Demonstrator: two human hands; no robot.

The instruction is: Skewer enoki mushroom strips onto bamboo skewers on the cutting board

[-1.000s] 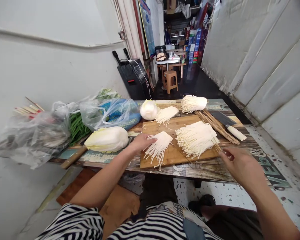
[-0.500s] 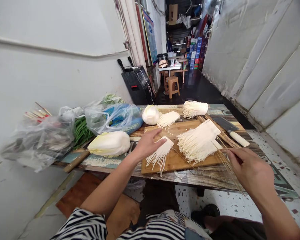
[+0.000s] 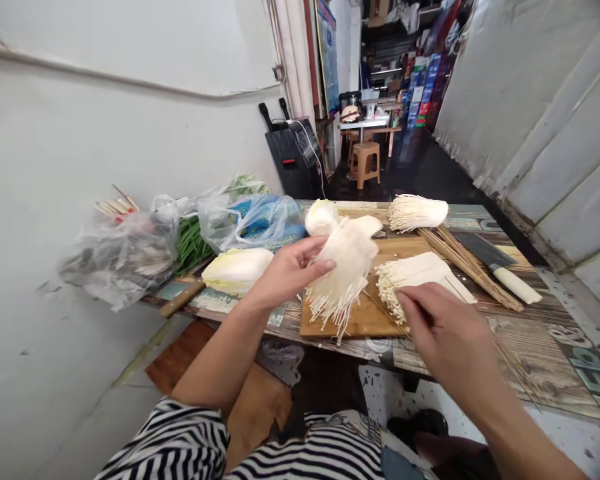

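Observation:
My left hand (image 3: 300, 270) is closed with thumb and fingers on a flat, fanned-out bunch of enoki mushrooms (image 3: 347, 267), lifted over the cutting board (image 3: 320, 327) with the thin caps hanging down. My right hand (image 3: 445, 320) is pinched, in front of a pile of sliced enoki mushrooms (image 3: 420, 273) on the board's right side. What its fingertips hold, if anything, cannot be made out. A thin skewer (image 3: 385, 311) lies across the board between the two hands.
Behind the board are a cabbage piece (image 3: 321, 217) and another enoki bunch (image 3: 420, 212). Bamboo skewers (image 3: 473, 267) and a cleaver (image 3: 500, 263) lie at right. At left are a napa cabbage (image 3: 235, 270), a wooden handle (image 3: 183, 298), green vegetables (image 3: 193, 243) and plastic bags (image 3: 130, 263).
My left hand has taken hold of the enoki bunch and raised it off the board. My right hand has moved left from the loose skewers to before the mushroom pile. The view has shifted slightly.

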